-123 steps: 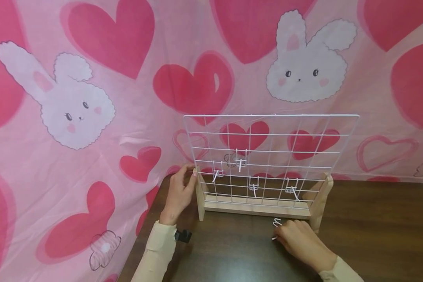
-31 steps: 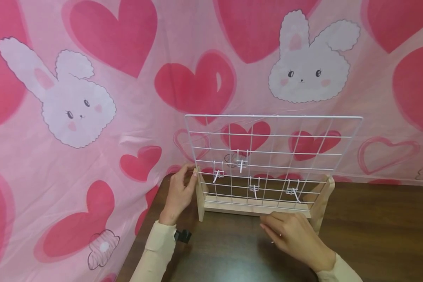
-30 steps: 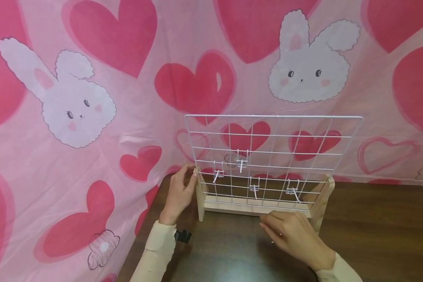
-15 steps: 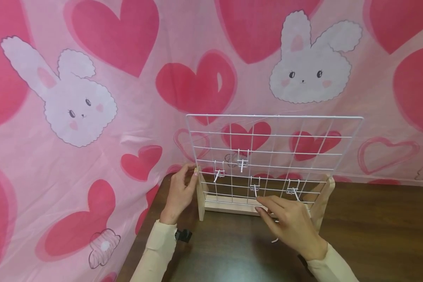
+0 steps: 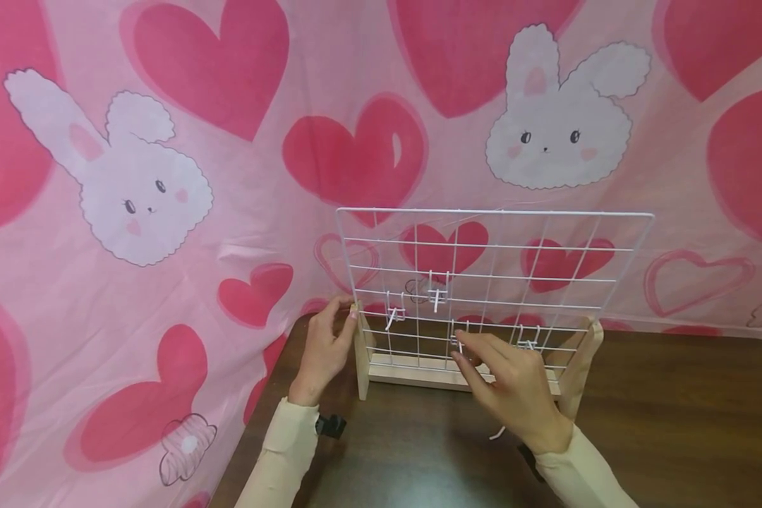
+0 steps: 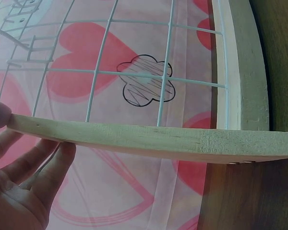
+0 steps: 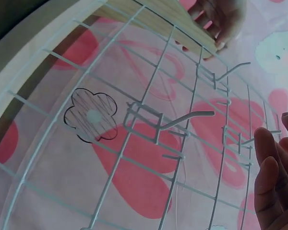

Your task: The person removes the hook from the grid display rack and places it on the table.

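In the left hand (image 5: 322, 347), the stand (image 5: 419, 375) is beige. Beside that grip, the grid (image 5: 490, 274) is white; behind, pink cloth (image 5: 248, 176) bears red hearts (image 5: 355, 155).

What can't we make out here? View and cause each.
White rod tip: head view; the right hand hides its other end, so held or lying on the table, unclear.
Lower-middle wire hook: head view; partly behind the right hand.
Left hand: left wrist view; cut off by the left edge.
Rest of the right hand: right wrist view; right edge cuts it.
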A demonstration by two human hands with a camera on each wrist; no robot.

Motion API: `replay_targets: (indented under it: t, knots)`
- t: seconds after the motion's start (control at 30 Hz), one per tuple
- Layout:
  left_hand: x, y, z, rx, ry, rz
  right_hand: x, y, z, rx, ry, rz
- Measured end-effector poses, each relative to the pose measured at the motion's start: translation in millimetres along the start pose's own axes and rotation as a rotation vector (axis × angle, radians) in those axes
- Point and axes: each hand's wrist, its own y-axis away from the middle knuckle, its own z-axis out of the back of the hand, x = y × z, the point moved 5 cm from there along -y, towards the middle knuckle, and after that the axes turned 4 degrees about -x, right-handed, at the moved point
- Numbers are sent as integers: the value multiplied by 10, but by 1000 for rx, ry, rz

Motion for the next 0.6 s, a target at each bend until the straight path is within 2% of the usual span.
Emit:
replay_targets:
  t: [0.6]
  knots:
    - [4, 6, 3, 3, -27, 5, -89, -222, -176, -24, -33, -70]
